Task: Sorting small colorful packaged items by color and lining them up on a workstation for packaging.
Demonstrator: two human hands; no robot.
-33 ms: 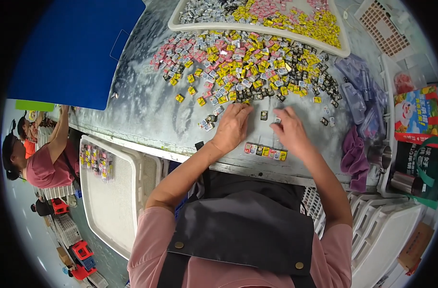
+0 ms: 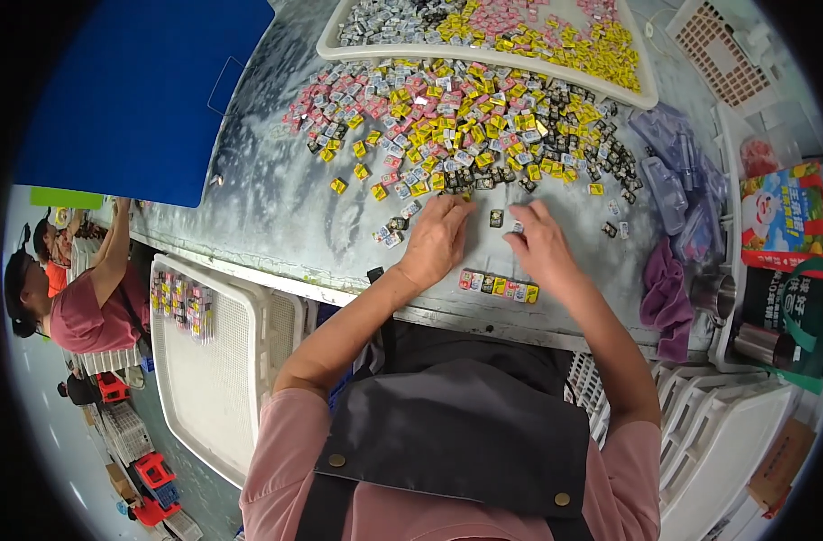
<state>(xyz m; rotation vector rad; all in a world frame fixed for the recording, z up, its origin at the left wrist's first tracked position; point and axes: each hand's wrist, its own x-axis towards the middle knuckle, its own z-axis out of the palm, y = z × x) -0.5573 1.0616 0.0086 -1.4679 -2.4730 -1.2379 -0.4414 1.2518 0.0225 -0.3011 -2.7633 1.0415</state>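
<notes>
While the person leans over the counter (image 2: 267, 207), both hands work at the near fringe of a wide heap of little packets (image 2: 465, 117). The left hand (image 2: 438, 239) lies flattish, its grip loosely spread, with the fingertips resting on packets at the heap's edge. The right hand (image 2: 539, 245) has its fingers curled down over a small packet (image 2: 517, 228); whether that grip is pinching it or only touching, I cannot tell from here. One dark packet (image 2: 496, 217) sits loose between the two hands.

Just below the hands, close to the counter's front edge, a short row of packets (image 2: 499, 286) already lies side by side: pink, dark and yellow, touching one another. So some pieces stand lined up apart from the heap, and far more lie unsorted.

The packets are small, squarish and glossy, like foil or film wrappers, in yellow, pink, silver and black. The counter top is grey and mottled, dull and worn. Beyond the heap, a shallow white tray (image 2: 339, 41) holds more of the same. To the right are crumpled clear plastic bags (image 2: 677, 171) and a soft purple cloth (image 2: 664, 298); to the left, a smooth blue board (image 2: 132, 90). Lower left stands a white perforated tray (image 2: 213, 379), and a co-worker (image 2: 78, 307) reaches over another surface.
</notes>
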